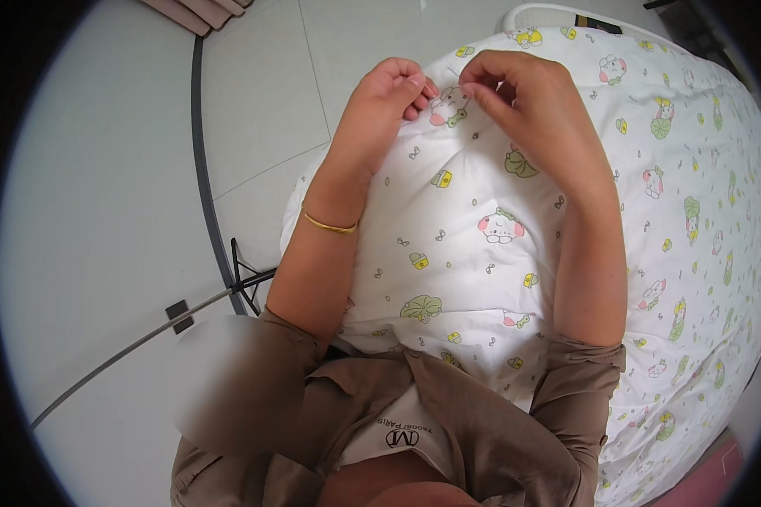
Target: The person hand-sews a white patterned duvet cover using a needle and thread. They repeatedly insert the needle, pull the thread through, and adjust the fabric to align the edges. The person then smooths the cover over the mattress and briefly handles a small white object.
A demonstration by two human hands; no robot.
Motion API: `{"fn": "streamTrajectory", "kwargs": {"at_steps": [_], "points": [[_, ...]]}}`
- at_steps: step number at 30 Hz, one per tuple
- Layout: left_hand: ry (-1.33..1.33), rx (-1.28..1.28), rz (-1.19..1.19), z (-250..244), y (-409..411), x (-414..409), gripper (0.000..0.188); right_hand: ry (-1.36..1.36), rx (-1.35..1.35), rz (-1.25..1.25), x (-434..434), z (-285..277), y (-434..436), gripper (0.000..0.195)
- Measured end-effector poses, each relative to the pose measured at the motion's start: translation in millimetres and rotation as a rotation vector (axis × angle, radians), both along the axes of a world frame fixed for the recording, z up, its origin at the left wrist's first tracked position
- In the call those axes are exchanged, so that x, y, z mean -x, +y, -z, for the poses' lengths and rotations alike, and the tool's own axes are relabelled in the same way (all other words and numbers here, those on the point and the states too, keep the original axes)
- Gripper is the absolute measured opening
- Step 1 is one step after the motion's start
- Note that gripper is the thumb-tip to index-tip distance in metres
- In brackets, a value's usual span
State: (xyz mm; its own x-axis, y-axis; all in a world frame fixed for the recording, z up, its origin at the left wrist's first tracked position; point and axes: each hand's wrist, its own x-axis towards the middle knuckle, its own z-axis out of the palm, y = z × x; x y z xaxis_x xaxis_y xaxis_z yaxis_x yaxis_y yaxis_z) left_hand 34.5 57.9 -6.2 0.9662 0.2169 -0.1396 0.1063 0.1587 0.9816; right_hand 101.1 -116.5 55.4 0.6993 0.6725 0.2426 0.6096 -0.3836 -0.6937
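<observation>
A white duvet (456,266) printed with cartoon puppies, green leaves and yellow pots spreads out in front of me. My left hand (396,89) is at its far left edge, fingers curled and thumb resting against the forefinger. Whether any cloth is caught in those fingers is hidden. Across a short stretch of fabric, my right hand (529,89) arches over the duvet. Its thumb and forefinger tips come close together at the cloth near a printed puppy face; I cannot tell if they pinch it. A gold bangle (330,225) circles my left forearm.
A mattress (513,14) shows beneath the duvet at the far end. Left of the bed are a tiled floor (260,95), a dark floor strip (201,139) and a thin metal rod (133,342) with a black stand (246,282). A pinkish curtain (196,12) hangs at the top left.
</observation>
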Motion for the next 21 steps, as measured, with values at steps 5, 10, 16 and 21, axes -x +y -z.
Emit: {"fn": "streamTrajectory", "kwargs": {"at_steps": [5,10,16,21], "points": [[-0.001,0.007,-0.041,-2,1,-1,0.008,0.067,0.19,-0.056,5,5,1,0.013],[-0.099,0.008,-0.056,-2,1,0,0.005,0.053,0.169,-0.06,15,13,11,0.015],[-0.162,-0.003,-0.046,-8,-2,3,0.004,0.108,0.198,0.008,18,16,17,0.021],[-0.198,-0.019,-0.006,-10,-3,5,0.006,0.209,0.152,0.019,14,20,18,0.021]]}}
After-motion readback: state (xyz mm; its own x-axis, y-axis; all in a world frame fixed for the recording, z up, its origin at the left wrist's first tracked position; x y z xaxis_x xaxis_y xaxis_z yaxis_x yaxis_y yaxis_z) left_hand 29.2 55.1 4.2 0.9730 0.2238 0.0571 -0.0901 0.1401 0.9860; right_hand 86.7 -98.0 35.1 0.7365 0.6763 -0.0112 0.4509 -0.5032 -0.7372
